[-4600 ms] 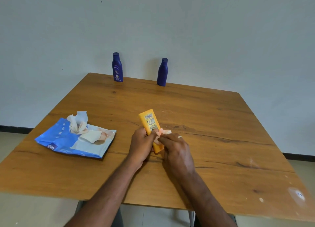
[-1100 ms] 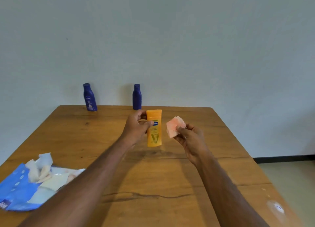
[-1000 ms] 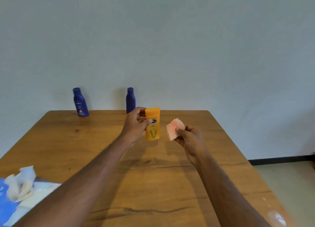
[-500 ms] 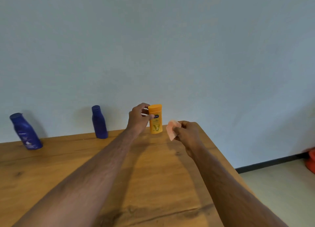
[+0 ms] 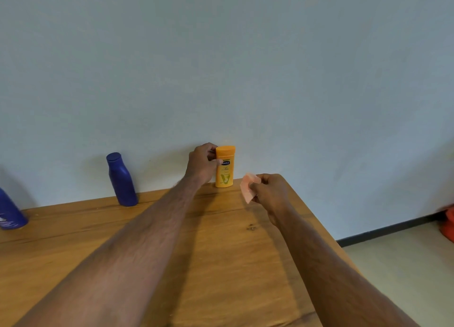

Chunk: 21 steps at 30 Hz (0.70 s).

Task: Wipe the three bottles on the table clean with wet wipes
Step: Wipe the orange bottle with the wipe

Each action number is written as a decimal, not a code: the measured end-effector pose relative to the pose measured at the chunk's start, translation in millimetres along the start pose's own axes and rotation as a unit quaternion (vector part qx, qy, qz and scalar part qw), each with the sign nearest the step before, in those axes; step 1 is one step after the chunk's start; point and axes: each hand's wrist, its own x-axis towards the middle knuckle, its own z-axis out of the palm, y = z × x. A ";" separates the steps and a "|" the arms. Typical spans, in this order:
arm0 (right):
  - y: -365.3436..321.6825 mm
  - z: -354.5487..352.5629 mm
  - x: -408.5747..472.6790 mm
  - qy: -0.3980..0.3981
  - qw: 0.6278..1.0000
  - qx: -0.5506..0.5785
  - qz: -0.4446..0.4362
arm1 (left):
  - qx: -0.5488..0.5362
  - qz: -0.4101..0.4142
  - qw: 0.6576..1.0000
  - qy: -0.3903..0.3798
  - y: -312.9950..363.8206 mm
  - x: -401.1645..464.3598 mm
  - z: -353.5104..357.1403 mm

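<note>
An orange bottle (image 5: pixel 226 169) stands upright at the far edge of the wooden table (image 5: pixel 221 253), close to the wall. My left hand (image 5: pixel 202 163) grips its upper part from the left side. A little nearer and to the right, my right hand (image 5: pixel 270 191) pinches a folded pinkish wet wipe (image 5: pixel 248 188), held apart from the bottle. A dark blue bottle (image 5: pixel 121 179) stands upright further left along the far edge. Another blue bottle (image 5: pixel 9 212) is cut off by the left frame border.
The pale wall rises directly behind the table's far edge. The table's right edge runs diagonally beside my right forearm, with light floor (image 5: pixel 405 265) beyond it. An orange-red object (image 5: pixel 448 224) lies on the floor at the far right.
My left hand carried the orange bottle from the near middle of the table out to the far edge and stood it there. My right hand followed with the wipe. The wipes pack left the view.
</note>
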 end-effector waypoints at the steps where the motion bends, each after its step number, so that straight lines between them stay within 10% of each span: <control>1: 0.2 1.0 0.4 -0.001 1.000 0.002 0.002 | 0.004 0.002 1.000 0.000 -0.6 0.6 0.3; 21: -28.1 15.9 -28.0 -0.012 1.000 0.027 0.005 | 0.053 -0.003 0.999 0.000 -4.1 -45.2 -45.7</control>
